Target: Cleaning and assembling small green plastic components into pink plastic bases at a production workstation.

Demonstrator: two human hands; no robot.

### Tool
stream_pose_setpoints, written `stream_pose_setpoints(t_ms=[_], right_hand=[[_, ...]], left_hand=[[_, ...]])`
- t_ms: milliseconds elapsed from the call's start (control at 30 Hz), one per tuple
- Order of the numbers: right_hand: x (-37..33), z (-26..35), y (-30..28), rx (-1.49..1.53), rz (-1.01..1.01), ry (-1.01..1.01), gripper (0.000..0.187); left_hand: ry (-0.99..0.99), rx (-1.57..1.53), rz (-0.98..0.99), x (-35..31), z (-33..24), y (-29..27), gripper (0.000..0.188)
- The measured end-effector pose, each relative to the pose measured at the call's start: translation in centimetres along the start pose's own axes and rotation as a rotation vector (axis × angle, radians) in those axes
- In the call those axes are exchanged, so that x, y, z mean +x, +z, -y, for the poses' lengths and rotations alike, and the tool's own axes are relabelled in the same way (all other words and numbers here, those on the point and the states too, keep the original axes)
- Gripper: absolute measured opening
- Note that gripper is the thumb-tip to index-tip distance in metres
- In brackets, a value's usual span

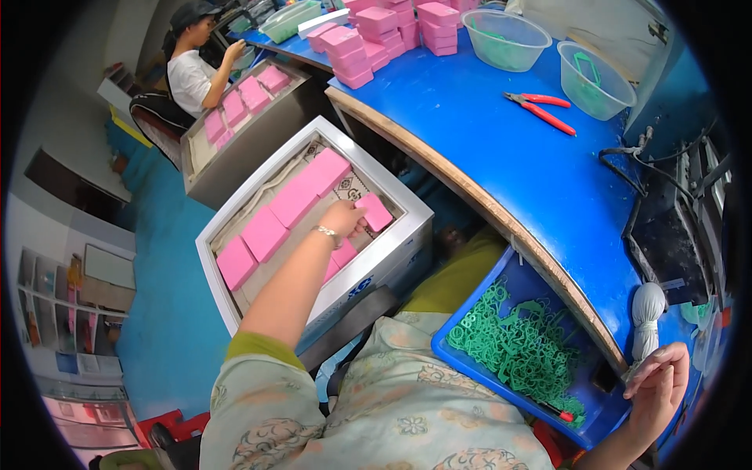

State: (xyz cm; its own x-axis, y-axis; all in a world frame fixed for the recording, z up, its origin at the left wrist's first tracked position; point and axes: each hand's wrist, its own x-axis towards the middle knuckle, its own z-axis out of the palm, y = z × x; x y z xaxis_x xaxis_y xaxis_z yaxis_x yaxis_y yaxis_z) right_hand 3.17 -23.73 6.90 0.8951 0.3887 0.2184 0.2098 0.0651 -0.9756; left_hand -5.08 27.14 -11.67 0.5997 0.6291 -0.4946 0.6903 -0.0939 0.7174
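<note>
My left hand (pixel 343 219) reaches over a white-rimmed bin (pixel 315 133) and grips a small pink rectangular block (pixel 374 212) by its left end. Several pink blocks (pixel 291 202) lie in a row along the bin's far-left side, on patterned cloth. A pink piece (pixel 343 252) shows partly under my left wrist. My right hand (pixel 662 384) is at the lower right by the table edge, its fingers loosely bent and apart, with nothing seen in them. Just above it lies a pale grey tied bundle (pixel 648 305).
On the blue table (pixel 462 102) are stacked pink blocks (pixel 348 55), red-handled cutters (pixel 544 110) and two clear tubs (pixel 507 43). A blue tray (pixel 462 362) of green loops (pixel 517 337) sits below its edge. Another person (pixel 192 74) sits at the far left beside a second bin (pixel 235 160).
</note>
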Motion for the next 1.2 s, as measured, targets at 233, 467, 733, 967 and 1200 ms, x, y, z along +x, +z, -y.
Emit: stream_pose_setpoints(t_ms=[233,467,733,967,1200], right_hand=[[-0.6,0.3,-0.3,-0.055,-0.031,-0.021,0.022],[-0.6,-0.2,0.2,-0.059,-0.032,0.02,0.023],[-0.9,-0.3,3.7,-0.07,0.058,0.093,0.028],[-0.9,-3.3,9.2,0.355,0.329,0.435,0.032],[0.2,-6.0,11.4,-0.048,0.2,0.122,0.053]], left_hand=[[-0.023,-0.156,0.003,0.6,-1.5,2.5,0.037],[0.289,0.383,-0.152,-2.6,-1.1,-0.5,0.061],[0.17,1.08,0.067,-5.0,-1.0,-2.9,0.061],[0.602,-0.345,0.17,-15.1,-7.1,5.8,0.036],[0.939,-0.244,0.656,-21.9,-12.3,12.9,0.075]])
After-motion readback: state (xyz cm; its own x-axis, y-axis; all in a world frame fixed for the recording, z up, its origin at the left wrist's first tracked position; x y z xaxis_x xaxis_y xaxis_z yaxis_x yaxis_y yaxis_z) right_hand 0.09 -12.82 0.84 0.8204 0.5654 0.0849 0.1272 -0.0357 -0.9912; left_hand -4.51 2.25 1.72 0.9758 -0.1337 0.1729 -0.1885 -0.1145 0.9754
